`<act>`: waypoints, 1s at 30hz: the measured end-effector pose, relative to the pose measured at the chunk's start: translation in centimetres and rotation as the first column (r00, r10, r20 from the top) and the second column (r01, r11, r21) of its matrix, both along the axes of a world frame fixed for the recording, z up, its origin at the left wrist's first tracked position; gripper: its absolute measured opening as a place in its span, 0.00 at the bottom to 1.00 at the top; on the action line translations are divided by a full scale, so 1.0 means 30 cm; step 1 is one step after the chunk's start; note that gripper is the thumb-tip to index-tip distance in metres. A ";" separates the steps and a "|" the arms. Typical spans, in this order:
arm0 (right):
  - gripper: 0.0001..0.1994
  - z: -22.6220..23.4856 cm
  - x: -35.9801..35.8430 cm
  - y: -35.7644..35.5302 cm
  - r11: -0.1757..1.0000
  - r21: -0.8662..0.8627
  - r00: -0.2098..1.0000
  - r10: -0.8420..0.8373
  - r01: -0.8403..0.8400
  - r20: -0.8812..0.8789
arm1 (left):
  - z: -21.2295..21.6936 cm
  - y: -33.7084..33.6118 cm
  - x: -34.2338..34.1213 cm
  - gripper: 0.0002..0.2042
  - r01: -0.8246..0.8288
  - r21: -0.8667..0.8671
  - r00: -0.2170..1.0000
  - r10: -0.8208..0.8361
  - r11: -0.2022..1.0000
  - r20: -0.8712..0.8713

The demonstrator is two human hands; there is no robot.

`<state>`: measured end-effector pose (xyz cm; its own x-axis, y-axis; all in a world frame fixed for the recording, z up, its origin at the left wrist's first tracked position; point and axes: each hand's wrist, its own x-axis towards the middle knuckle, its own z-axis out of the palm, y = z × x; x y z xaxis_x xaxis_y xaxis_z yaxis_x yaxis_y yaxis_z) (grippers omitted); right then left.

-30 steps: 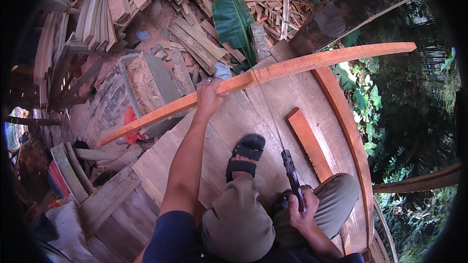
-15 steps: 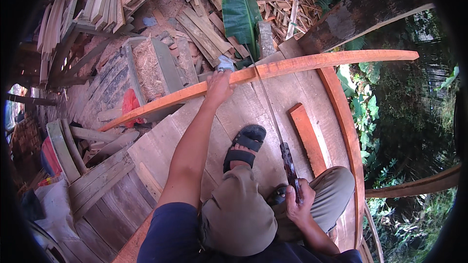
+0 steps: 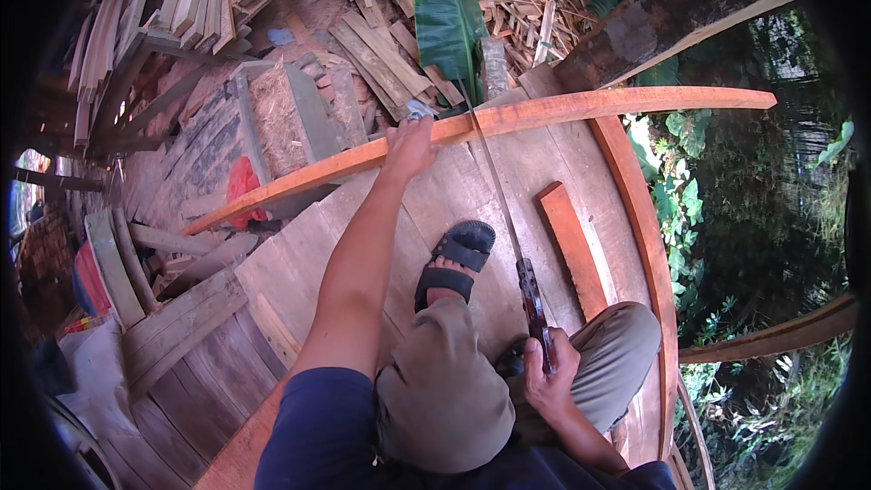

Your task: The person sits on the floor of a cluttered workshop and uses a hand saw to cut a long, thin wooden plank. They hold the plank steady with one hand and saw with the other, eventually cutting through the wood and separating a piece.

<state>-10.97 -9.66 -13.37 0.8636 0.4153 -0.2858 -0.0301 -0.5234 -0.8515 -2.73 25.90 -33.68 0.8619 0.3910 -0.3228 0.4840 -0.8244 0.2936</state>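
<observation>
- Plank floor beneath both hands; wood scraps beyond the left.
- Hands apart: left hand gripping curved beam, right hand wrapped round saw.
- Blade crosses beam just right of left hand.
- Beam looks unsevered; kerf depth unclear, so remaining wood can't be judged.

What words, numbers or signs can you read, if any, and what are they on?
None that I can read.
Saw: no readable writing.
Plank: no readable writing.
Pale scrap behind it: too small and blurred to tell.
Yellow-red scrap at left: too blurred to tell.
</observation>
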 end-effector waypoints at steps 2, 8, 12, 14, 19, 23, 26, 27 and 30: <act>0.09 0.001 -0.012 -0.010 1.000 0.003 1.000 -0.011 0.012 -0.026 | 0.005 -0.001 0.001 0.21 -0.004 0.001 1.000 0.004 1.000 -0.010; 0.12 0.030 0.005 0.019 0.993 -0.011 0.991 0.121 -0.121 -0.058 | -0.008 0.004 0.006 0.23 0.009 0.040 0.994 -0.005 0.999 -0.110; 0.14 0.045 0.002 0.046 0.996 0.046 0.977 0.079 -0.071 -0.198 | -0.003 0.005 0.028 0.23 0.078 0.077 0.980 -0.062 0.994 -0.189; 0.14 0.037 0.007 0.047 0.998 0.066 0.972 0.038 -0.023 -0.230 | -0.010 0.010 0.030 0.23 0.104 0.117 0.978 -0.080 0.988 -0.194; 0.15 0.052 0.030 0.039 0.999 0.030 0.982 0.029 -0.024 -0.186 | -0.025 0.028 0.034 0.22 0.173 0.121 0.967 -0.145 0.977 -0.208; 0.14 0.085 0.054 0.064 1.000 0.020 0.984 0.025 -0.022 -0.174 | -0.009 0.014 0.028 0.23 0.114 0.048 0.977 -0.103 0.992 -0.188; 0.14 0.085 0.041 0.089 1.000 -0.012 0.984 0.012 -0.014 -0.179 | 0.001 0.007 0.028 0.23 0.090 0.042 0.984 -0.082 0.995 -0.159; 0.14 0.096 0.036 0.082 1.000 -0.020 0.984 0.012 -0.016 -0.179 | 0.003 0.007 0.026 0.22 0.080 0.038 0.986 -0.074 0.996 -0.147; 0.14 0.128 0.021 0.067 1.000 -0.023 0.982 -0.010 0.006 -0.187 | 0.000 0.006 0.022 0.21 0.075 0.031 0.992 -0.071 0.997 -0.104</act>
<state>-10.34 -7.66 -9.55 0.7975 0.4003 -0.4514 -0.1918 -0.5411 -0.8188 -2.07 26.08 -33.68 0.8513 0.3409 -0.3988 0.4485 -0.8673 0.2161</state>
